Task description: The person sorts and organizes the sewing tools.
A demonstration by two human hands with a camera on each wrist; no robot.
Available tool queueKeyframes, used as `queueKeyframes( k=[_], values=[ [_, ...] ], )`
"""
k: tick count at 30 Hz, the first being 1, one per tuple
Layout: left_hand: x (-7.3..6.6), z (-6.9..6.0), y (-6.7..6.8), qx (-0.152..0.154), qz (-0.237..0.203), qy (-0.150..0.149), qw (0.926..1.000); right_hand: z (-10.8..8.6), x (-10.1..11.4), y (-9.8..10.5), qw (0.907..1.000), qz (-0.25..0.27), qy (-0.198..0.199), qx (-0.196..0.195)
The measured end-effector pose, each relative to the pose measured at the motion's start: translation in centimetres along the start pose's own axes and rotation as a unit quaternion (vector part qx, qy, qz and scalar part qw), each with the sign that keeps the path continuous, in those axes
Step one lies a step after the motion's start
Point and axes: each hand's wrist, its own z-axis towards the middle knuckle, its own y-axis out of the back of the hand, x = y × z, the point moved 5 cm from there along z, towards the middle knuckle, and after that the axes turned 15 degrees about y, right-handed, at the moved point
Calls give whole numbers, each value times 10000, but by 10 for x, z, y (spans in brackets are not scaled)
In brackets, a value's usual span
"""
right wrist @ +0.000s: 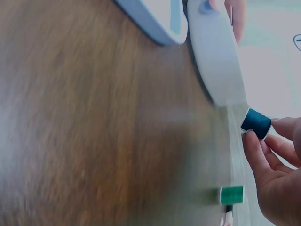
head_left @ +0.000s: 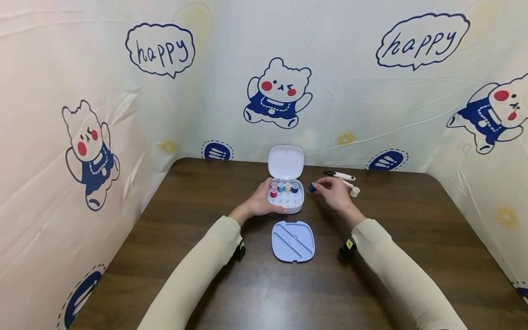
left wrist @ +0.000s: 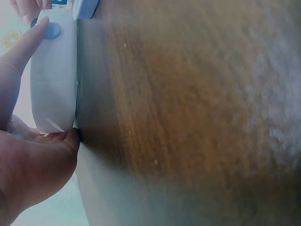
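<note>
A white box (head_left: pixel 299 201) with its lid raised holds several thread spools, pink, light blue, cream and dark blue, in its back rows. My left hand (head_left: pixel 261 200) grips the box by its left side and front; in the left wrist view the thumb of the left hand (left wrist: pixel 33 165) lies along the box wall (left wrist: pixel 54 84). Just right of the box, my right hand (head_left: pixel 333 193) pinches a dark blue spool (head_left: pixel 311 188) between thumb and fingers. The right wrist view shows this spool (right wrist: pixel 256 124) tilted in the fingertips of the right hand (right wrist: pixel 277 165), near the box's corner.
A light blue tray (head_left: pixel 293 241) with slots lies in front of the box. Behind and right of the right hand are a black-and-white tool (head_left: pixel 344 176) and a pale-ended spool (head_left: pixel 354 192), whose thread (right wrist: pixel 232 195) looks green in the right wrist view. Patterned cloth hangs around the table.
</note>
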Motion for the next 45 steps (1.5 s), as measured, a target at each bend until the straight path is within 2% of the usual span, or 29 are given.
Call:
queueKeyframes(
  k=[6,11,20,24,34,37,45],
  values=[
    [0,0,0,17,22,50,10000,3,13,-10,9993,347,111,21],
    [-2,0,1,16,19,-60,10000,10,21,-18,9992,33,391,23],
    [0,-1,0,101,-5,-115,9999,17,38,-40,9940,-418,913,430],
    [-1,-2,0,103,-46,-174,9998,20,45,-50,9897,-511,1142,695],
    [-4,-5,0,152,-188,-256,9994,27,57,-70,9695,-1172,1730,1279],
    [-4,-5,-1,154,-198,-289,9993,28,57,-74,9663,-1315,1761,1338],
    [-5,-4,0,126,-189,-405,9989,31,58,-83,9655,-1449,1654,1396]
  ],
)
